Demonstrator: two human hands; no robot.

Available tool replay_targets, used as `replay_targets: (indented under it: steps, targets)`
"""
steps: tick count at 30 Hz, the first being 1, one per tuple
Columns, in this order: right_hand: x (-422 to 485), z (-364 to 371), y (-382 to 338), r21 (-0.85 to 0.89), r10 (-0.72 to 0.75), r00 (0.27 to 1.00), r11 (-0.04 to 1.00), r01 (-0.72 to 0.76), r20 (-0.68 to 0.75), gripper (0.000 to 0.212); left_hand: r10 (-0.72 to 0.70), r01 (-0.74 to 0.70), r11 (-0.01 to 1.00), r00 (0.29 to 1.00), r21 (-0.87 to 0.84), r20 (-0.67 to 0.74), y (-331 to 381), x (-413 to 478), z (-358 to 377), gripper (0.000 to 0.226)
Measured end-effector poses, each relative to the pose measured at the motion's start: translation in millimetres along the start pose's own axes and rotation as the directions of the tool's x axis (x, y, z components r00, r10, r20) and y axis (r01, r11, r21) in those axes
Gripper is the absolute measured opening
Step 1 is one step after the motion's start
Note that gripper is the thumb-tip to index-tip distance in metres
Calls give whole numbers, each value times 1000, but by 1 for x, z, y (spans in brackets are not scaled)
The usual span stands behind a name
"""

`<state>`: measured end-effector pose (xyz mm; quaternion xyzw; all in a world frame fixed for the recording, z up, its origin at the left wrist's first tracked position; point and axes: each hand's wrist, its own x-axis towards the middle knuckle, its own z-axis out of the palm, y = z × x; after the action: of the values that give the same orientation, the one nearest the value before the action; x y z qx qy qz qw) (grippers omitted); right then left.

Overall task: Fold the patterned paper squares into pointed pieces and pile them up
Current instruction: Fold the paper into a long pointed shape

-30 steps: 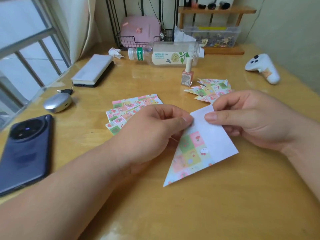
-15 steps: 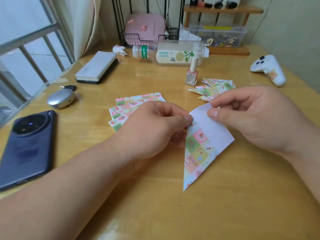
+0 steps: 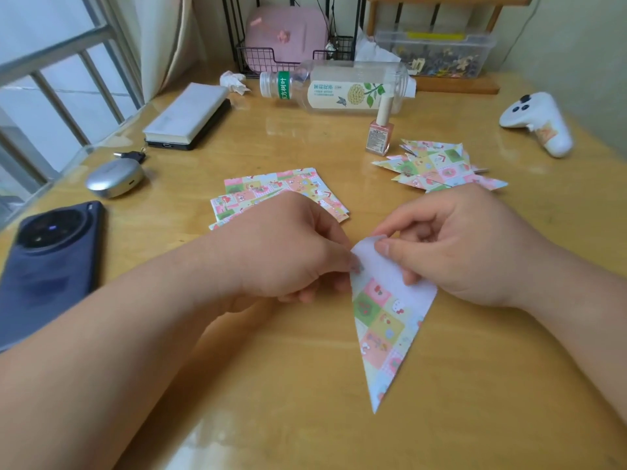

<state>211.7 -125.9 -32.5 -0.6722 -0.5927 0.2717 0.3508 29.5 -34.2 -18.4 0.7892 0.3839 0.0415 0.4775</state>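
The left hand (image 3: 288,252) pinched the upper left edge of a half-folded patterned paper (image 3: 383,320), the right hand (image 3: 464,252) its white top flap; its point aimed toward the person over the counter (image 3: 305,401). Behind the left hand lay unfolded squares (image 3: 271,188); folded pieces (image 3: 437,166) were piled beside a nail polish bottle (image 3: 380,137).

Paper piece (image 3: 383,320) narrower than second ago: white flap folded further across patterned face. Tip swung from lower left to nearly straight toward person. Right hand (image 3: 468,252) drawn closer to left hand (image 3: 285,249).
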Motion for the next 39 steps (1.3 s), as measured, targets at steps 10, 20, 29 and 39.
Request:
replay_targets:
  steps: [10, 20, 29, 39]
  targets:
    - [-5, 3, -12, 350, 335, 932, 864, -361, 135, 17, -16, -7, 988, 989, 157, 146, 4, -4, 2, 16]
    - [-10, 9, -23, 241, 270, 946, 920, -308, 179, 7, 6, -50, 971, 983, 235, 185, 4, -3, -2, 23]
    - [-8, 12, -21, 197, 326, 939, 919, -341, 106, 4, 11, -59, 960, 985, 272, 175, 0, -1, -2, 14]
    - [-8, 11, -22, 202, 312, 939, 920, -336, 146, 21, 304, -286, 858, 952, 427, 27, -5, -3, 10, 14]
